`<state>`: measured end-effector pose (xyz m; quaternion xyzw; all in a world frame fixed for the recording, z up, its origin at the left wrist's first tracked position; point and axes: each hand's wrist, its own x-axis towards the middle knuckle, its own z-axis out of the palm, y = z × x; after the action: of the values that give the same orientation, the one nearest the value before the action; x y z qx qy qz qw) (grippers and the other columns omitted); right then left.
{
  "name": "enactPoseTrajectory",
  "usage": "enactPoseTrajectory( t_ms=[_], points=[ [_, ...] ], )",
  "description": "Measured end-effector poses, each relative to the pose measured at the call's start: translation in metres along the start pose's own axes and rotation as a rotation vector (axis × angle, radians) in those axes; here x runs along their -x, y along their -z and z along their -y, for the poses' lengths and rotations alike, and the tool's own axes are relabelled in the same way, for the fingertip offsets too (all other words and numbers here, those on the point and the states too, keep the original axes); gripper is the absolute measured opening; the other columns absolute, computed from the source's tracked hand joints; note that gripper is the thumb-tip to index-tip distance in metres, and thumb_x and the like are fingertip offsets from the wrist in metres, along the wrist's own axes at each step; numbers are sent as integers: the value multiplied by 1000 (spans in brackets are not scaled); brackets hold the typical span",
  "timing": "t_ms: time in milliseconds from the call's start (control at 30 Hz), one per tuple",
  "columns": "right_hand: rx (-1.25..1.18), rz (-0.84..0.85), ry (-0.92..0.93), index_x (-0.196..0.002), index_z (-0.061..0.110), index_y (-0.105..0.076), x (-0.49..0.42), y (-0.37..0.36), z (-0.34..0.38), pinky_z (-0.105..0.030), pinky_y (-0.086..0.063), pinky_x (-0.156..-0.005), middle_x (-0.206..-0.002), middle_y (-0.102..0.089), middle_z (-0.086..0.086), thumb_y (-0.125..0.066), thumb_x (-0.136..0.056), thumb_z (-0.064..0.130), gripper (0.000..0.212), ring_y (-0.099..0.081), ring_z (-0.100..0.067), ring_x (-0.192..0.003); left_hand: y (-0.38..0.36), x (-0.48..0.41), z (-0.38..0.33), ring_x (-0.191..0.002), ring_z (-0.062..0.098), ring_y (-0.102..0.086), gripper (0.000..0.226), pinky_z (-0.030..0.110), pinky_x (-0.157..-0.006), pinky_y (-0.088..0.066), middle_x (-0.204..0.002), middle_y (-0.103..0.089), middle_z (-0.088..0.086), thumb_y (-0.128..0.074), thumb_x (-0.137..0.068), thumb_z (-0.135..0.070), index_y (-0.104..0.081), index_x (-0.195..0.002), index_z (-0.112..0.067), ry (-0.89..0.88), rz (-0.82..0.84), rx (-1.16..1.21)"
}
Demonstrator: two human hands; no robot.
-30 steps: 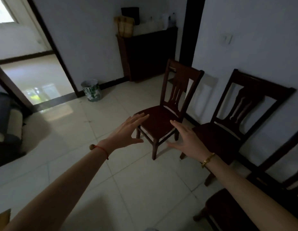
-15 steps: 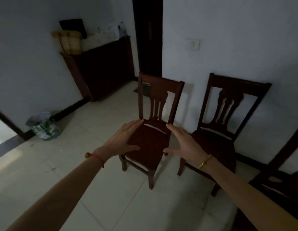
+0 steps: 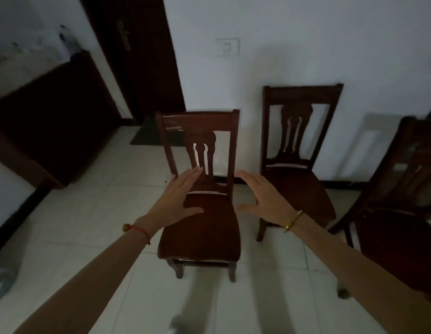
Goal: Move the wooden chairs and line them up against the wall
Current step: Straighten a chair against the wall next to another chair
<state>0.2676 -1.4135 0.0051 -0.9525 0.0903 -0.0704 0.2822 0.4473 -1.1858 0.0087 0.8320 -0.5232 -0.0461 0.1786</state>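
Note:
Three dark wooden chairs stand in a dim room. The nearest chair [image 3: 205,227] faces me in the middle, its back a little way off the white wall [image 3: 294,44]. A second chair [image 3: 299,179] stands right of it, its back close against the wall. A third chair [image 3: 402,213] is partly cut off at the right edge. My left hand [image 3: 178,201] hovers open over the left side of the nearest chair's seat. My right hand [image 3: 265,198] is open beside that seat's right edge. Neither hand holds anything.
A dark wooden cabinet [image 3: 53,121] stands along the left wall. A dark door [image 3: 137,56] with a mat [image 3: 147,137] before it lies beyond the nearest chair. The floor is pale tile [image 3: 89,213]. A light switch [image 3: 227,47] is on the wall.
My view has swung right, so the chairs now face me squarely. Both open hands have come closer to the nearest chair's seat and back. The bin has slid out to the left edge.

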Motion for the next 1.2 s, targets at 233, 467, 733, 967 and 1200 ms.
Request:
enactPoseTrajectory(
  t_ms=[233,467,733,967,1200],
  points=[
    [42,-128,-120,-155,26,-19,-30,-61,50,-48,-25,-119,-161,-26,-3,-63,-76,67,100,-21,-22,-148,5,5,91,-151,8,1,112,43,-120,2,-167,-4,-9,-75,-79,-52,5,-156,-41,-144,32,30],
    [92,-120,-222,-157,24,-15,-33,-121,47,-48,-26,-118,-161,-24,-3,-61,-77,69,102,-21,-25,-148,-37,34,152,-153,16,-3,108,56,-122,-4,-167,-5,-9,-72,-79,-58,2,-156,-43,-79,92,135],
    [143,-150,-210,-156,20,-18,-13,-231,-6,-41,-20,-116,-161,-25,-4,-60,-78,67,100,-21,-24,-147,-139,54,215,-153,15,-1,112,58,-121,-5,-167,-4,-11,-74,-76,-60,2,-155,-43,-89,54,167],
    [174,-166,-260,-156,23,-18,-15,-328,-63,-50,-27,-117,-160,-28,-5,-67,-77,63,101,-24,-24,-146,-245,61,268,-153,14,-3,108,53,-122,0,-167,-4,-11,-68,-77,-65,0,-157,-41,-120,39,174],
    [112,-202,-368,-156,31,-13,-8,-424,-127,-56,-29,-114,-161,-24,-3,-64,-76,68,102,-23,-27,-145,-348,87,324,-151,18,-18,95,51,-122,-4,-162,-24,-8,-63,-77,-71,-21,-156,-38,-29,-82,151]
  ],
)
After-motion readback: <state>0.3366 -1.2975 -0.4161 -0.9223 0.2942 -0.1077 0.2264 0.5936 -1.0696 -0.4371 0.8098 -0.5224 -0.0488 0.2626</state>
